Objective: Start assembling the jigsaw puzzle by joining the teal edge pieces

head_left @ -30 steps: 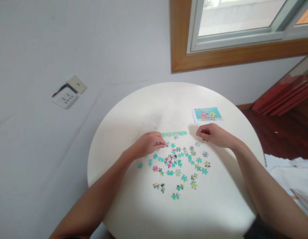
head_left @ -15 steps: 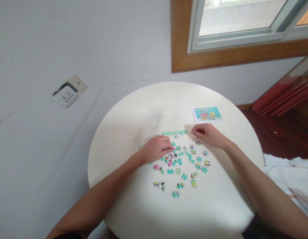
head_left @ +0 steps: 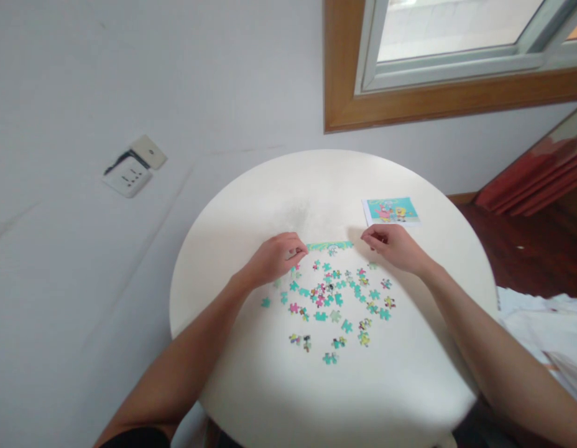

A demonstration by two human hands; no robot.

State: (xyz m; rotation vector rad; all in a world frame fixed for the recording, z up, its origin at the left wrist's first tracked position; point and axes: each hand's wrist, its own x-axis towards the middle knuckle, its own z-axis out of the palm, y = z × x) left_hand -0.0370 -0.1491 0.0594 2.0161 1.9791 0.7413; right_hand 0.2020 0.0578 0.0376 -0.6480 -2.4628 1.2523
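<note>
A narrow joined strip of jigsaw puzzle, teal with yellow-green patterns, lies across the table behind the loose pieces. At its left end is my left hand, thumb and fingers pinched together; whatever may be between the fingertips is too small to make out. My right hand hovers or rests just right of the strip, its fingers curled into a pinch with the tips close together. Loose puzzle pieces in teal, pink and yellow are scattered in front of both hands, some lying close together near the middle.
The round white table stands against the wall. A reference picture card with two cartoon figures lies behind my right hand. Left on the wall is a socket. White papers lie beyond the table's right edge.
My left hand has moved away from the loose pieces, up and left to the strip's left end, uncovering several pieces. My right hand has stayed nearly in place. The view has shifted slightly.
</note>
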